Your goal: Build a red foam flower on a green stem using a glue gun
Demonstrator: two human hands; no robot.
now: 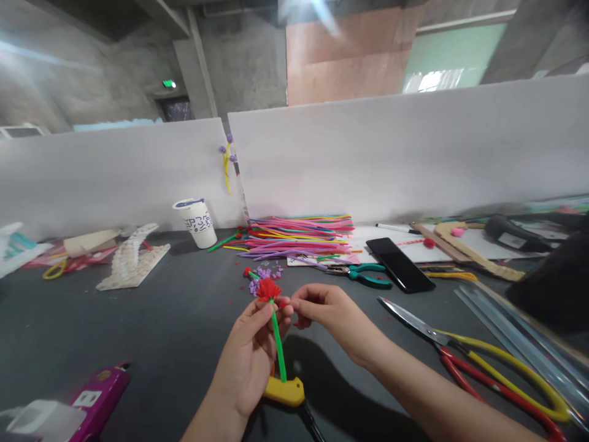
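Just above left grip [252, 344] — red flower [269, 290], green stem [278, 347] pinched; right grip [329, 312] beside — hold unclear.

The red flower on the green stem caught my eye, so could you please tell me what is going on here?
A person's left hand holds the red flower by its green stem, just below the bloom. The right hand is close beside it, thumb and finger pinched together near a small red piece; whether they hold anything is too small to tell. Beyond the hands, purple pieces and a pile of coloured strips lie on the table.
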